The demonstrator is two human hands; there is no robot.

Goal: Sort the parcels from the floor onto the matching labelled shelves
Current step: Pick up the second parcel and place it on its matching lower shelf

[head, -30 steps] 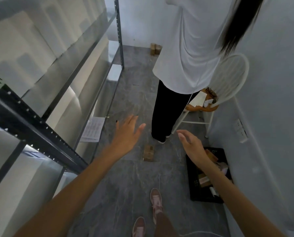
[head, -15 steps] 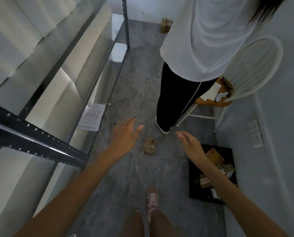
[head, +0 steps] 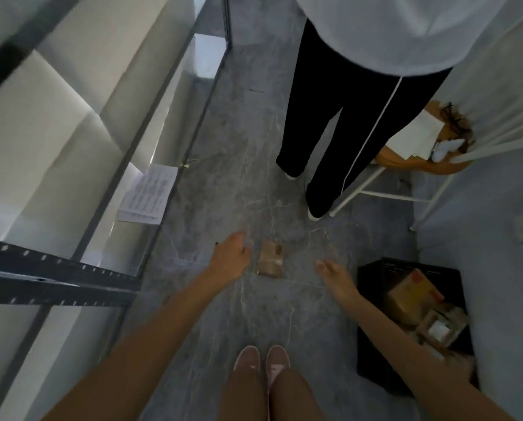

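A small brown cardboard parcel (head: 271,258) lies on the grey floor just ahead of my feet. My left hand (head: 231,258) hovers close to its left side, fingers apart, holding nothing. My right hand (head: 336,276) is lower and to the parcel's right, also open and empty. Neither hand touches the parcel. The metal shelving (head: 56,278) with white panels runs along the left.
Another person in black trousers (head: 324,117) stands right behind the parcel. A black crate (head: 372,314) holding several parcels sits at my right. A white wire chair (head: 406,165) with papers stands against the right wall. A printed sheet (head: 147,194) leans on the lowest shelf.
My view has tipped downward and both hands have dropped toward the parcel on the floor, closing in on either side. My feet now stand together.
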